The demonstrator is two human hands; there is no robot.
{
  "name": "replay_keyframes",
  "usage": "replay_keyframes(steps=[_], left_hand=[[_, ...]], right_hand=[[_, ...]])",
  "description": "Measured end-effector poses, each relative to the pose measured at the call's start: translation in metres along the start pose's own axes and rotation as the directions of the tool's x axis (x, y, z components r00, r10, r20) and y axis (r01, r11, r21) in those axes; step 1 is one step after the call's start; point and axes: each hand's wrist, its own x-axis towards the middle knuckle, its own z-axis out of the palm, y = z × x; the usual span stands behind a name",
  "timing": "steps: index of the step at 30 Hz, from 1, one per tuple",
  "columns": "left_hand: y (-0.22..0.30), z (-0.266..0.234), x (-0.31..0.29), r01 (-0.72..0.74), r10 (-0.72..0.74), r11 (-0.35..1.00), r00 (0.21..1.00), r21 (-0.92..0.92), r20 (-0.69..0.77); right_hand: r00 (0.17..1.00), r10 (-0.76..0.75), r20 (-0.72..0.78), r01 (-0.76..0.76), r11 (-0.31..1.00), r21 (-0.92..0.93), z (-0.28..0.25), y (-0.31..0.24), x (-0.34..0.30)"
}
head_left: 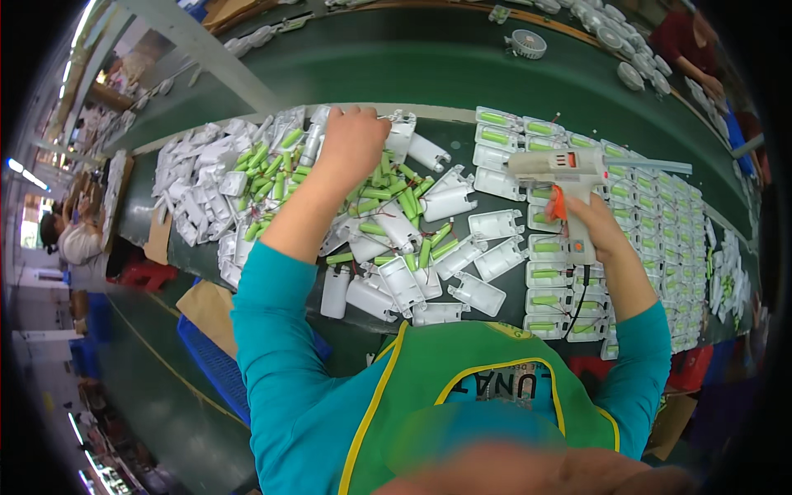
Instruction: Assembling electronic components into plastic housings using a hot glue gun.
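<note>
My right hand (601,227) is wrapped round the grip of a white glue gun (540,165), held above rows of white plastic shells. A pale glue stick (660,166) sticks out of its right end. Bright orange material (559,203) shows by the trigger. My left hand (351,144) reaches to the far side of a loose heap, fingers curled down among the parts; its fingertips and whatever they grip are hidden. A white shell (402,136) lies beside those fingers. Green battery cells (375,195) with thin wires and loose white shells (481,294) lie nearer to me.
Rows of shells with green cells (549,295) cover the table's right side. White parts (194,186) are heaped at the left. A black cord (580,305) hangs from the gun. Beyond runs a green conveyor (396,70) bearing a small round fan (526,44). Other people (701,49) work nearby.
</note>
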Motion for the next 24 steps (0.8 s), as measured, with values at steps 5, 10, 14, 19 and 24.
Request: replay_keyframes(steps=[5, 10, 14, 19, 24], left_hand=[[-0.018, 0.031, 0.018, 0.138, -0.143, 0.99, 0.962, 0.038, 0.231], [-0.006, 0.045, 0.024, 0.217, -0.213, 0.976, 0.95, 0.007, 0.229], [-0.019, 0.032, 0.027, 0.325, -0.267, 0.933, 0.912, -0.154, 0.31], [-0.001, 0.008, 0.034, 0.16, -0.22, 0.805, 0.975, -0.572, -0.038], [0.078, 0.009, 0.061, -0.021, 0.006, 0.712, 1.0, -0.702, -0.025]], right_hand=[[1.0, 0.024, 0.015, -0.025, 0.996, 0.083, 0.003, -0.002, -0.003], [1.0, -0.001, 0.021, -0.001, 0.996, 0.085, 0.001, 0.001, -0.008], [1.0, -0.007, 0.01, 0.006, 0.997, 0.081, 0.0, 0.002, -0.008], [1.0, -0.025, -0.015, 0.026, 0.997, 0.067, 0.0, 0.005, -0.009], [1.0, -0.009, -0.017, 0.01, 0.999, 0.047, -0.003, 0.006, -0.011]])
